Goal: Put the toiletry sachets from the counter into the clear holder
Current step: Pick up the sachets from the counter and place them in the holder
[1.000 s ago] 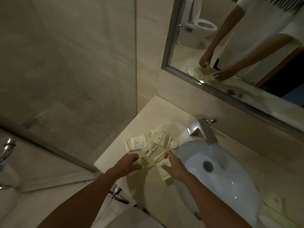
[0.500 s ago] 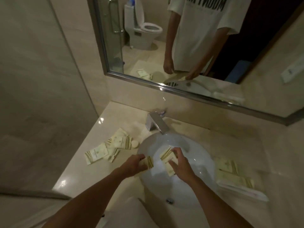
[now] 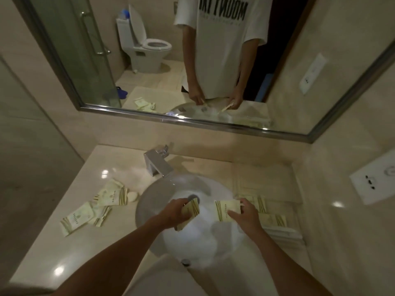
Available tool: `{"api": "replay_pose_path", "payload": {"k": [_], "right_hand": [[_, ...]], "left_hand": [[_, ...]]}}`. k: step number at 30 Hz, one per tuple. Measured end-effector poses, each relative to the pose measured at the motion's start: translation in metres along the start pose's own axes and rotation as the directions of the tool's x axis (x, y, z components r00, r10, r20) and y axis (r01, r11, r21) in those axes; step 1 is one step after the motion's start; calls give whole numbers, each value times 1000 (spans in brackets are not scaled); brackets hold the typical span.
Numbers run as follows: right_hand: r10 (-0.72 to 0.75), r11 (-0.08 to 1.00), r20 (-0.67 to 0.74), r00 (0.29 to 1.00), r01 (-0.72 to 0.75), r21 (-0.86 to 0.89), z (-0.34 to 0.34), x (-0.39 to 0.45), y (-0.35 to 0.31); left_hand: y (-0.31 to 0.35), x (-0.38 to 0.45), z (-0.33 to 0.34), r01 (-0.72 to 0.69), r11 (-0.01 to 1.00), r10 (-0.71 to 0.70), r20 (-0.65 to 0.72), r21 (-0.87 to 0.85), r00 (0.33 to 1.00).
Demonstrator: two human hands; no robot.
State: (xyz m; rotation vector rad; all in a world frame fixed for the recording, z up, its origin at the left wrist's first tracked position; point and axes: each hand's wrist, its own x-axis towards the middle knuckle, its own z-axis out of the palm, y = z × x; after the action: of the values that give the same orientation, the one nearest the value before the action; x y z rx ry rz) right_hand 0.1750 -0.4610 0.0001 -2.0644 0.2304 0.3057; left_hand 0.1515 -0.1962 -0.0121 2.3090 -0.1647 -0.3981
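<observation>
- Both hands now over the basin [image 3: 154, 212], off the left counter [image 3: 70, 251] worked a second ago.
- Left hand [image 3: 174, 212] pinching one sachet [image 3: 190, 213]; right hand [image 3: 245, 215] gripping another sachet [image 3: 226, 210], further right than half a second back.
- Remaining sachets [image 3: 85, 212] loose on the left counter.
- Clear holder [image 3: 277, 229] probably the blurred tray right of the basin, already holding sachets.
- So: transfer under way, drop-off next.

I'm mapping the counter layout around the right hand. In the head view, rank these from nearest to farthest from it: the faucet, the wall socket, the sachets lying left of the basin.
From the right hand:
1. Faucet, behind the basin, up-left.
2. Wall socket, on the right wall.
3. Sachets, far left on the counter.
</observation>
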Motion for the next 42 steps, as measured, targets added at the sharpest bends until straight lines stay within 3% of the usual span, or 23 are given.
{"api": "replay_pose_path", "payload": {"k": [7, 13, 16, 26, 36, 39, 42], "right_hand": [[184, 975, -211, 960, -151, 163, -49, 16, 31], [414, 862, -232, 880, -297, 410, -71, 39, 58], [483, 825, -212, 850, -360, 435, -72, 50, 67], [548, 802, -169, 819, -457, 385, -57, 81, 77], [637, 719, -149, 756, -514, 468, -53, 87, 78], [620, 742, -189, 762, -489, 459, -55, 87, 77], [563, 814, -256, 786, -475, 334, -61, 82, 76]], "left_hand": [[34, 27, 17, 30, 999, -30, 6, -25, 1000], [52, 44, 31, 63, 996, -62, 18, -61, 998], [62, 48, 36, 80, 994, -78, 29, -79, 997], [76, 67, 46, 94, 995, -93, 77, -12, 993], [69, 73, 56, 132, 988, -140, 100, 78, 985], [74, 73, 55, 127, 988, -137, 114, 89, 984], [79, 73, 54, 115, 989, -127, 132, 96, 983]]}}
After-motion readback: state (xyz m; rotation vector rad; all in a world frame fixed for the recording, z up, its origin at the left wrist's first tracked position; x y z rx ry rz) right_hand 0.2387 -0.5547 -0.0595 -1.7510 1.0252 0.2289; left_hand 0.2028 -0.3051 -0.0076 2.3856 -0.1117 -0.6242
